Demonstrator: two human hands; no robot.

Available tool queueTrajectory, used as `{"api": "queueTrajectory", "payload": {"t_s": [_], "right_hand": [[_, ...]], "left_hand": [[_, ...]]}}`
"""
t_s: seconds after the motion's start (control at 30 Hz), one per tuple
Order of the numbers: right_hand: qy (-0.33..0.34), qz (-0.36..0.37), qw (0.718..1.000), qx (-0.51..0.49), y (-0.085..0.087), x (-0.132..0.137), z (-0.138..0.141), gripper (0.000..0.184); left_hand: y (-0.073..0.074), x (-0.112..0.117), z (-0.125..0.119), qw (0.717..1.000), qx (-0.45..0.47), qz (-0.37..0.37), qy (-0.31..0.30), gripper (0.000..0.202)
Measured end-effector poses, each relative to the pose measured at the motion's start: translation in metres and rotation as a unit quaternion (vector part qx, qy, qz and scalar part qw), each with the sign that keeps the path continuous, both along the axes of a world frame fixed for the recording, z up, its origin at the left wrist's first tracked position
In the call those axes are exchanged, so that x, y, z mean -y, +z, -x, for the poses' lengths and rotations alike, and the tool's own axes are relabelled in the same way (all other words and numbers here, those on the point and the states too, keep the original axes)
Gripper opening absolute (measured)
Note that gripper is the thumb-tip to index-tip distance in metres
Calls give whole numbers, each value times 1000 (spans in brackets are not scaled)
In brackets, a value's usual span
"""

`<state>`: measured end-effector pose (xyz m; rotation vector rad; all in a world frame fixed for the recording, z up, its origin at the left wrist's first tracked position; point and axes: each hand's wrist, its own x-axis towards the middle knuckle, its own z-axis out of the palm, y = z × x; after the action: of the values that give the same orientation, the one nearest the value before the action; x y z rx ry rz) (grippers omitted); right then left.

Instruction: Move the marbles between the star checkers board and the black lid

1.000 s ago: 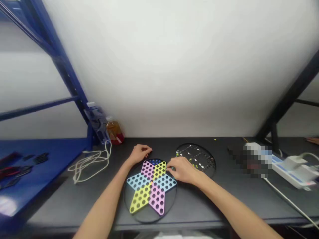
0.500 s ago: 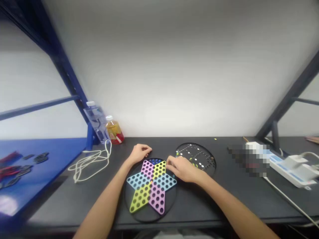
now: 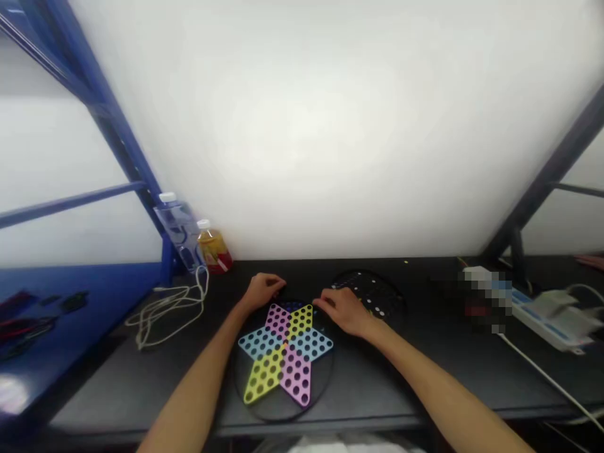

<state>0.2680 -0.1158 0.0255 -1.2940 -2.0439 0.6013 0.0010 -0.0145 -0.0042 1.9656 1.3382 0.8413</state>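
Note:
A round Chinese-checkers board (image 3: 283,352) with a star of pink, yellow and light-blue holed triangles lies near the front of the dark table (image 3: 410,371). My left hand (image 3: 262,290) rests curled at the board's far left rim, its fingers bent under. My right hand (image 3: 343,309) lies at the board's far right rim, fingers bunched toward the star's top point; what they pinch is hidden. Just behind it sits a second round dark tray (image 3: 372,294) with small coloured pieces.
A clear water bottle (image 3: 177,228) and an amber drink bottle (image 3: 212,246) stand at the back left beside a blue rack post. A white cord (image 3: 165,307) lies coiled left of the board. A white power strip (image 3: 547,309) with cables sits far right.
My right hand has shifted slightly back and left, toward the star's top point. My left hand has stayed put. The view has tilted a little.

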Motion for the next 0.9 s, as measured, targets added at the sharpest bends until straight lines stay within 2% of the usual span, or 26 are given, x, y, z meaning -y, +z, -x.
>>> {"api": "queueTrajectory", "payload": {"t_s": [0.07,0.13,0.27,0.37,0.47,0.5,0.53,0.57,0.63,0.67,0.7,0.73,0.8,0.87,0.9], "right_hand": [[36,-31,992,118,2,4,-1,21],[46,-32,982,182,3,6,0,18],[33,-37,967,248,4,9,8,22],[34,-51,969,237,5,12,12,19],[18,-14,996,89,8,9,8,13],[11,28,1000,1,8,7,5,12],[10,87,991,-96,8,4,3,15],[17,155,969,-192,8,1,1,20],[35,275,899,-339,5,-6,-2,31],[36,310,871,-380,3,-9,-3,36],[29,324,858,-398,1,-11,-3,40],[13,316,862,-395,0,-12,-2,44],[-11,244,913,-326,0,-11,-3,48],[11,133,971,-197,4,-5,-5,47],[37,83,988,-127,7,-1,-6,46]], "left_hand": [[-1,0,0,1000,-1,-1,0,35],[-1,-1,0,1000,0,-2,-1,35],[-1,-1,0,1000,-1,0,3,35],[0,-1,0,1000,-5,-3,2,35],[1,-1,0,1000,-9,-4,-1,36],[1,-1,0,1000,-9,-1,0,36],[0,-1,0,1000,-7,2,1,36],[0,-1,0,1000,-5,5,4,36],[0,-2,0,1000,-3,7,7,36],[0,-2,0,1000,-3,6,7,36],[0,-2,0,1000,-3,3,6,36],[0,-1,0,1000,-4,0,4,36],[0,-1,1,1000,-4,-2,0,36],[-1,-1,1,1000,-1,1,2,36],[-1,-1,1,1000,0,4,2,37]]}}
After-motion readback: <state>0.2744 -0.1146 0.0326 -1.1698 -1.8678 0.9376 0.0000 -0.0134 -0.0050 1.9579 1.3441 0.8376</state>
